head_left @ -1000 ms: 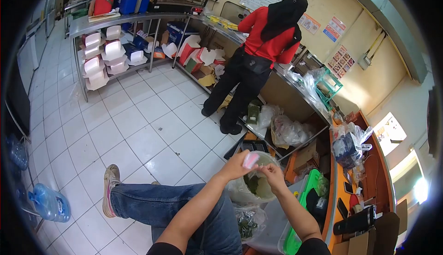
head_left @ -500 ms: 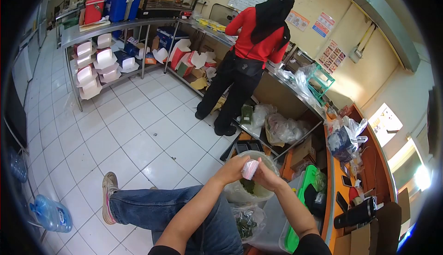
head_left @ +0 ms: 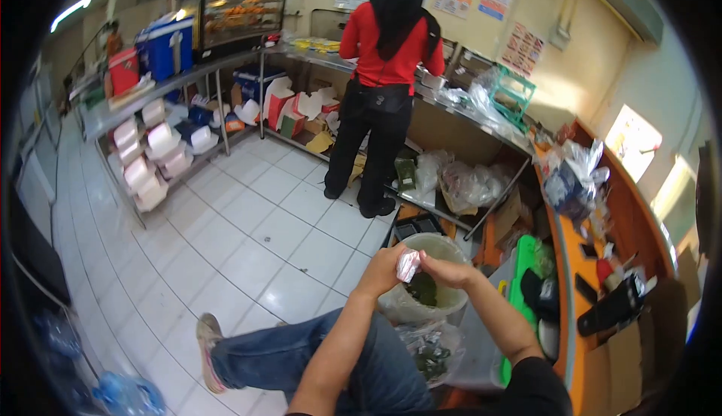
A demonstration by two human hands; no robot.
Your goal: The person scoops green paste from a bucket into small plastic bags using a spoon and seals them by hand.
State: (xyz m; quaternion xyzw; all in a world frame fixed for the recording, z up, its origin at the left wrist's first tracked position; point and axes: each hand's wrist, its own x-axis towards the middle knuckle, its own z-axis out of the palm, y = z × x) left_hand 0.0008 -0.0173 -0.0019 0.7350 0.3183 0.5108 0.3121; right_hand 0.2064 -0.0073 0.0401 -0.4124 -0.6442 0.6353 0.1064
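Observation:
Between my hands is a small packet (head_left: 408, 265) wrapped in shiny silver and pinkish foil or paper; its contents are hidden. My left hand (head_left: 384, 271) is closed around its left side. On the other side, my right hand (head_left: 449, 271) presses it with the fingertips, palm turned down. Both hands are above a whitish round bucket (head_left: 456, 305) that has dark green leafy stuff (head_left: 423, 288) inside. A clear plastic bag (head_left: 436, 350) with green contents stands just below the bucket, beside my knee.
A person (head_left: 387, 55) in red and black stands at the metal counter (head_left: 481, 125). To my right are a green-lidded bin (head_left: 519, 296) and an orange desk (head_left: 568, 303) with a black tumbler (head_left: 611, 307). Stacked boxes (head_left: 162, 141) fill a shelf at left; a water jug (head_left: 128, 393) lies low left.
My view has shifted, so the room appears displaced. The packet stays between my hands above the bucket, its foil end now turned more toward me. The standing person has barely moved.

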